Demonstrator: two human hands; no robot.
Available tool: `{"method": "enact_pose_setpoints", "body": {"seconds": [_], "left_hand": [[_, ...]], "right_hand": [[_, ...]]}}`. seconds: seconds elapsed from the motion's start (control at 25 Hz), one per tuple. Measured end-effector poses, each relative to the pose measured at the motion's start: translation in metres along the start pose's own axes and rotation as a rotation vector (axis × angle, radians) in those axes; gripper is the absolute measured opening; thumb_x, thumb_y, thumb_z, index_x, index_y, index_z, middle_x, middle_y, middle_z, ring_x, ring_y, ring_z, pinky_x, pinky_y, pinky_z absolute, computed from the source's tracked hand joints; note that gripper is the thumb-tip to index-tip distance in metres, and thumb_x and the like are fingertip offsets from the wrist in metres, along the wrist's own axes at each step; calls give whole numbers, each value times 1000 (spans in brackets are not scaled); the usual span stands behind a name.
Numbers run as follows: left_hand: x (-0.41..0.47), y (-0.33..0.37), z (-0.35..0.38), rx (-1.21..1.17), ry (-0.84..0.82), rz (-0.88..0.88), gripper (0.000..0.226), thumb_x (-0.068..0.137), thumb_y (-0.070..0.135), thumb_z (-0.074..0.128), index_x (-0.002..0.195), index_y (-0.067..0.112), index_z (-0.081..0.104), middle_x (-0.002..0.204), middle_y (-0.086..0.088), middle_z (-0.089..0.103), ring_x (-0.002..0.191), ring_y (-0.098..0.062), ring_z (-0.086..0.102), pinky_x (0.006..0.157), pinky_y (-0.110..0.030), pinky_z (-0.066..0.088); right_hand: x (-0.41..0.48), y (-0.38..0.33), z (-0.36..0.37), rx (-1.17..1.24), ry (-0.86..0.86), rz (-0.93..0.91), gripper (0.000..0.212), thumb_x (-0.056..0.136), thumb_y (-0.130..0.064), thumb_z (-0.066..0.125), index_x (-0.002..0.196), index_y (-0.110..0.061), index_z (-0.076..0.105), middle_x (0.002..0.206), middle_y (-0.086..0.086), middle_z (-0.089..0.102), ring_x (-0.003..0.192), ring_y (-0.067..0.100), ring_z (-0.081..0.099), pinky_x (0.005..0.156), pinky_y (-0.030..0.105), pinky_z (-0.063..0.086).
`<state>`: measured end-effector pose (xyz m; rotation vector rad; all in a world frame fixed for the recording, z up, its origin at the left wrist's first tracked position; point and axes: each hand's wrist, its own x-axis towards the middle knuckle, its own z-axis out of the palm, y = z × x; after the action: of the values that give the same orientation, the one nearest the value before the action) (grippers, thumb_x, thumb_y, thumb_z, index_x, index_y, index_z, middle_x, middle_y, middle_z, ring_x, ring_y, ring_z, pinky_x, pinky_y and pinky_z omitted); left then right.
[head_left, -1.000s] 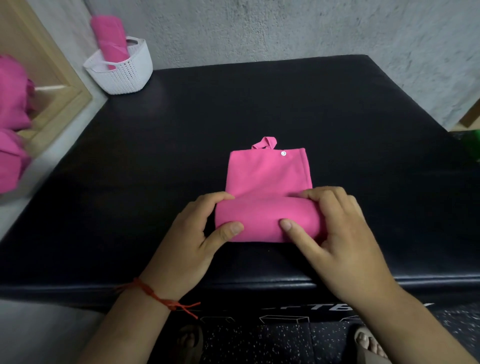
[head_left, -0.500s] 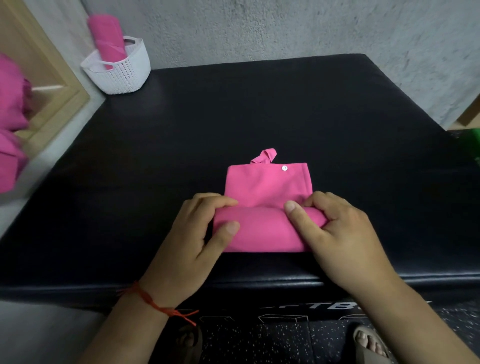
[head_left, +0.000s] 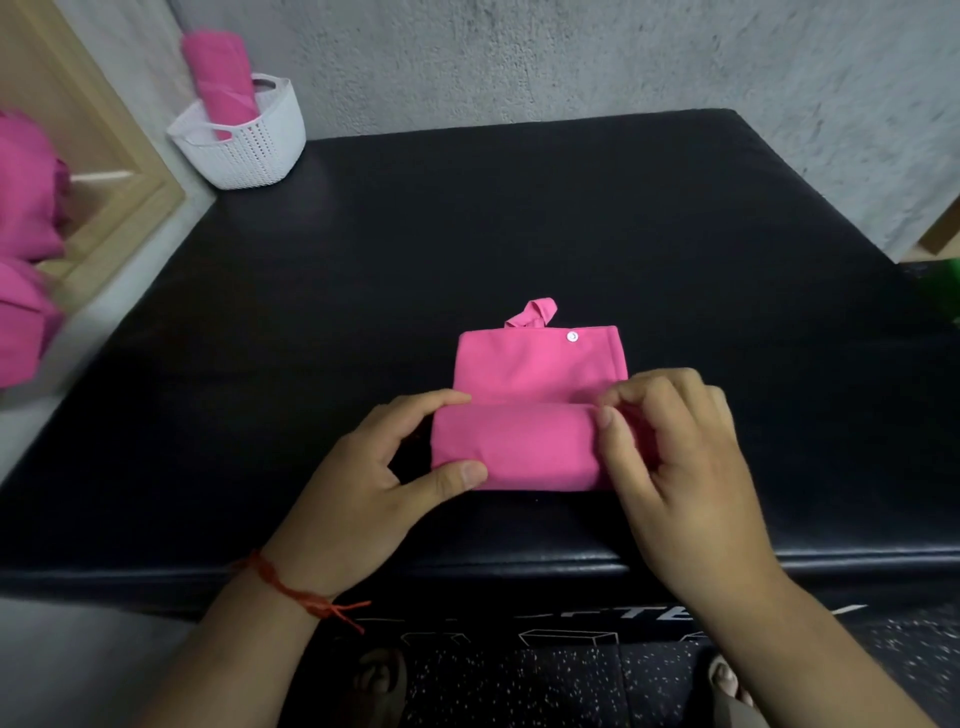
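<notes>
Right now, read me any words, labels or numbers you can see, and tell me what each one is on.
"TE": white letters on the front panel of the black bench; the rest is blurred and partly hidden behind the right arm.
Snap on the pink cloth: no readable marking.
White basket: no text.

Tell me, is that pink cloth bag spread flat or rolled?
Partly rolled: the pink cloth bag forms a thick roll nearest, held by left hand and right hand; its far end lies flat.
</notes>
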<state>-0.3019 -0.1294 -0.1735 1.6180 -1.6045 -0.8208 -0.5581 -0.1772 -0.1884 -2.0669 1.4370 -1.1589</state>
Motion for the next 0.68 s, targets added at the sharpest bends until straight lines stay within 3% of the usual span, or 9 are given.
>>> {"method": "enact_pose_setpoints", "body": {"seconds": [0.16, 0.32, 0.4, 0.52, 0.6, 0.68], "left_hand": [[6, -3, 4, 116, 23, -26, 48, 90, 78, 53, 130, 53, 61, 109, 22, 61, 110, 1, 60, 91, -15, 42], [8, 0, 14, 126, 105, 52, 52, 97, 69, 34, 107, 33, 71, 100, 20, 61, 97, -12, 59, 79, -11, 40], [7, 1, 17, 144, 122, 94, 50, 101, 65, 33, 108, 32, 69, 102, 18, 62, 101, -13, 57, 83, -13, 41], [1, -3, 15, 73, 90, 109, 38, 96, 63, 55, 126, 39, 61, 121, 17, 61, 119, -12, 57, 95, -17, 45], [-4, -2, 9, -3, 46, 82, 54, 82, 57, 79, 129, 42, 57, 128, 17, 60, 123, -10, 57, 97, -15, 46], [-5, -1, 7, 6, 25, 64, 65, 72, 52, 85, 129, 45, 56, 129, 19, 61, 124, -8, 58, 97, -16, 46]], "right_hand": [[2, 3, -5, -37, -85, 13, 27, 105, -49, 49, 116, -33, 66, 111, -22, 55, 105, 9, 51, 90, 18, 40], [8, 0, -9, -101, -74, 19, 29, 106, -54, 42, 92, -34, 58, 90, -17, 52, 88, 9, 51, 73, 17, 36], [9, -3, -9, -127, -60, 24, 28, 108, -50, 44, 84, -37, 48, 83, -15, 48, 83, 6, 50, 68, 16, 32], [11, -5, -9, -133, -70, 70, 33, 105, -47, 49, 76, -36, 42, 77, -14, 47, 78, 4, 50, 63, 19, 30], [14, -5, -8, -117, -85, 112, 36, 104, -48, 50, 72, -35, 44, 75, -13, 48, 76, 4, 50, 61, 24, 30], [16, -3, -8, -97, -88, 138, 36, 105, -49, 51, 73, -33, 48, 74, -12, 49, 76, 6, 51, 61, 27, 31]]}}
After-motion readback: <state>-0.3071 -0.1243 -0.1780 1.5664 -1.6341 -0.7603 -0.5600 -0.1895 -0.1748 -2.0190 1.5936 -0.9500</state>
